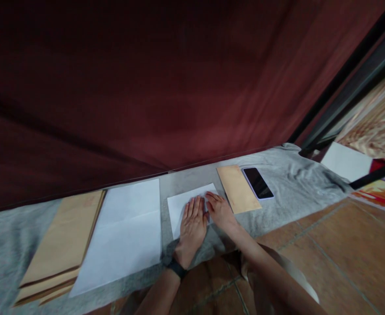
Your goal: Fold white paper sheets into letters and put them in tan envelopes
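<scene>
Through the head camera I have both hands down on a small white paper (175, 214), which lies beneath them on a grey cloth (290, 183). The left hand (194, 221) is flat over the paper's middle, palm down, its fingers straight, close together and pointing away from the wearer; a dark wristband (177, 267) circles that wrist. I see it pressing on the sheet rather than gripping anything. The right hand (220, 212) comes in from the other side and lies across the paper's right part, fingers reaching left and slightly bent, close beside the left hand near its thumb. It too looks spread rather than clenched, though I cannot tell whether its fingertips pinch the paper's edge. The far edge and left side of the paper show clear of both hands.

Just right of the paper I have a single brown envelope (238, 188), and at its right a phone (258, 183) with a dark screen. Left of the paper, past a strip of cloth, lies a large white sheet (126, 232) with a faint crease across it, and beside that a stack of brown envelopes (61, 236).
</scene>
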{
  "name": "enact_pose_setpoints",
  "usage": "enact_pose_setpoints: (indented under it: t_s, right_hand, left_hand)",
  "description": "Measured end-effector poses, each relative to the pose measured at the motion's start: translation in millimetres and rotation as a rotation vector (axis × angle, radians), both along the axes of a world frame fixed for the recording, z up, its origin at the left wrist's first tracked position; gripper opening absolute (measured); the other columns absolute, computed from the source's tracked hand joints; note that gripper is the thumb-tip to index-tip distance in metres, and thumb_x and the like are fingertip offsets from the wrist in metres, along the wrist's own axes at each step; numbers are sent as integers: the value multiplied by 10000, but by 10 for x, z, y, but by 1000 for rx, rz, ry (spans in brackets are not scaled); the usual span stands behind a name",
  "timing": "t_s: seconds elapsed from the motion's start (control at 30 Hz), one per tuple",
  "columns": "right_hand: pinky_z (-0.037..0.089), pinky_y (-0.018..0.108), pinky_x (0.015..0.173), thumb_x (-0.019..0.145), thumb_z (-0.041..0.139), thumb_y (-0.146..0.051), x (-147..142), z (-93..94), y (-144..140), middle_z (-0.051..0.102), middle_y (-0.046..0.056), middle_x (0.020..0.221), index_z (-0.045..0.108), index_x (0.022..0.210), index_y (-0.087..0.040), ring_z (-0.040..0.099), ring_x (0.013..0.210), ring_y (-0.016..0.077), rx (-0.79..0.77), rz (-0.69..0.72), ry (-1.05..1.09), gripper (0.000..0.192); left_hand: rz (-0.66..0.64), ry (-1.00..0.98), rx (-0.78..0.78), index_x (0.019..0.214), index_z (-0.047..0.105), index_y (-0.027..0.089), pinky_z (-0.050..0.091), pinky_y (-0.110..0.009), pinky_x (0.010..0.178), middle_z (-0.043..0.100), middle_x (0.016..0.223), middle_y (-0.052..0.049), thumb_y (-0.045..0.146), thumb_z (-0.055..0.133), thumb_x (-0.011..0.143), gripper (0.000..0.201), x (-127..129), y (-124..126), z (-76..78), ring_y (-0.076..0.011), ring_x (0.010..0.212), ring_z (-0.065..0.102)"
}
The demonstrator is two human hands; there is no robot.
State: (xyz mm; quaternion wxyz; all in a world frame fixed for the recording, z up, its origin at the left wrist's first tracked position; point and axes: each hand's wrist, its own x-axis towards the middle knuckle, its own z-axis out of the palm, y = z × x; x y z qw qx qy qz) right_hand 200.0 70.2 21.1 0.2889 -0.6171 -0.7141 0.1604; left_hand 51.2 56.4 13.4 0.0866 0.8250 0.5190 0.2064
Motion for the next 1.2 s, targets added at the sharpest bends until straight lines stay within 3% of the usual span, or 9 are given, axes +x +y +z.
enact_pose_setpoints:
  t_s: [0.17,0.3,0.43,0.63,0.8,0.93,1.2]
  right_hand:
    - [379,402,1168,1015,399,-272,-169,-7,100,579,127,1425,612,1339,-153,483,1359,206,3,108,16,406]
    - [330,391,1202,1027,394,-280,-328,-14,126,567,126,1440,602,1347,-110,460,1381,199,16,166,-17,418]
    - [316,404,1207,1037,388,-293,-342,-12,163,544,107,1467,597,1358,-116,436,1399,212,21,139,-75,422]
    - [328,416,1190,1033,403,-267,-175,-55,186,495,111,1509,556,1406,-149,405,1422,211,34,88,-195,419]
    - [343,433,1177,992,434,-182,-20,-152,159,472,111,1526,522,1432,-156,403,1424,209,56,78,-231,450]
    - [352,450,1171,982,440,-175,76,-188,139,480,127,1518,510,1439,-138,404,1424,227,68,96,-211,464]
    - [366,469,1170,972,464,-181,40,-141,102,522,140,1479,551,1401,-138,453,1388,242,63,97,-147,439]
  left_hand:
    - [-40,214,125,1478,416,82,306,-491,1205,477,1518,-166,254,385,967,539,-10,-22,-135,-265,1465,355]
    - [-95,272,175,1432,471,63,317,-504,1199,511,1475,-208,238,443,947,516,-58,-62,-176,-289,1423,423]
    - [-167,231,140,1399,504,56,352,-524,1177,523,1457,-226,309,512,935,529,-99,-143,-71,-318,1410,439]
    - [-236,196,85,1383,519,103,417,-495,1146,547,1447,-191,296,512,956,468,-235,-103,86,-277,1376,488]
    - [-248,322,109,1358,547,108,428,-469,1137,538,1459,-183,181,465,958,415,-237,-186,93,-283,1379,486]
    - [-241,437,90,1363,547,90,442,-435,1121,532,1464,-190,-3,405,876,516,-253,-306,111,-274,1391,471]
    - [-269,515,67,1356,560,61,444,-428,1117,511,1479,-199,-15,395,860,529,-346,-347,242,-284,1385,476]
